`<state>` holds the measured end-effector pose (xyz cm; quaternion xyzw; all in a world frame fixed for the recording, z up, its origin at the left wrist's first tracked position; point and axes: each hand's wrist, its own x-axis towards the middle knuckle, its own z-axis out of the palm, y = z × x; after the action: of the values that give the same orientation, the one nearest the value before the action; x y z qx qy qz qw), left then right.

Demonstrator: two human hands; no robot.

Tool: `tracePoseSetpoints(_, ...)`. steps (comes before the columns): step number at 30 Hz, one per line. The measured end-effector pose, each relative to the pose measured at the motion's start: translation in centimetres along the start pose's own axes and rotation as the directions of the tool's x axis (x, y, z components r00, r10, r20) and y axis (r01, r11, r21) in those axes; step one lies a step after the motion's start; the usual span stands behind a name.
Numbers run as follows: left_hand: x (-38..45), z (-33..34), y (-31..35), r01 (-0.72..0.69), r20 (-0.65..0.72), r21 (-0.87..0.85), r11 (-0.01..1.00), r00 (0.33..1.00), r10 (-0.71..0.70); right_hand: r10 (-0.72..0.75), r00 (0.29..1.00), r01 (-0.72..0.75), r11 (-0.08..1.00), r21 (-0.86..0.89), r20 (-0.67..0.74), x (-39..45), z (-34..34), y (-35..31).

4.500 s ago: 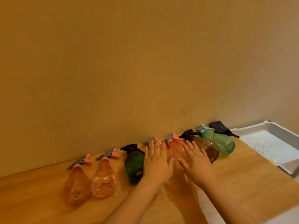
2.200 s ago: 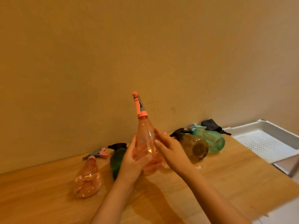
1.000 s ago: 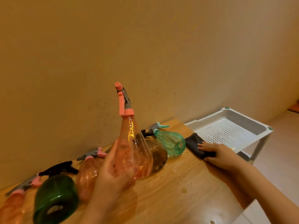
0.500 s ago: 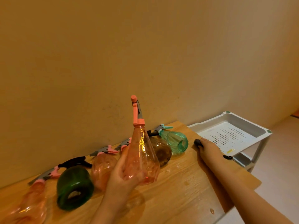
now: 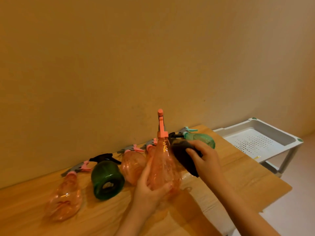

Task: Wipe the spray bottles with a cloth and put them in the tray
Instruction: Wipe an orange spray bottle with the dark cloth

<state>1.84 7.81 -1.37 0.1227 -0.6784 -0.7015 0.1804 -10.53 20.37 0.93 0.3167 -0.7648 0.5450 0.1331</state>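
Observation:
My left hand [image 5: 150,188] grips an orange spray bottle [image 5: 164,166] upright by its base, above the wooden table [image 5: 213,189]. My right hand [image 5: 204,159] holds a dark cloth [image 5: 183,155] against the bottle's right side. Along the wall lie more bottles: an orange one [image 5: 65,198] at the left, a dark green one [image 5: 106,178], another orange one [image 5: 132,163] and a teal one [image 5: 201,139] at the right. A brown bottle is mostly hidden behind the cloth. The white perforated tray [image 5: 279,133] stands to the right of the table with nothing in it.
A plain wall runs close behind the row of bottles. The table's right edge ends just before the tray's stand [image 5: 288,157]. Floor shows at the lower right.
My right hand picked the dark cloth off the table near the tray and brought it left against the held orange bottle. My left hand keeps the bottle upright.

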Motion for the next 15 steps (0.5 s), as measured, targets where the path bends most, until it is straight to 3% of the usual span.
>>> tracePoseSetpoints(6, -1.2, -3.6, -1.4, 0.013, -0.072, 0.007, 1.000, 0.997, -0.012, 0.050, 0.996, -0.027, 0.957, 0.288, -0.073, -2.3, 5.2, -3.9)
tracePoseSetpoints(11, -2.2, -6.7, -2.1, -0.018, -0.032, -0.011, 1.000, 0.999, 0.018, -0.092, 0.994, 0.103, 0.964, 0.244, -0.054, -4.1, 8.9, -4.3)
tracePoseSetpoints(15, -2.9, -8.5, -3.3, 0.019, 0.000, -0.091, 0.996, 1.000, -0.019, -0.062, 0.997, 0.071, 0.965, 0.253, -0.044, -5.1, 10.8, -4.4)
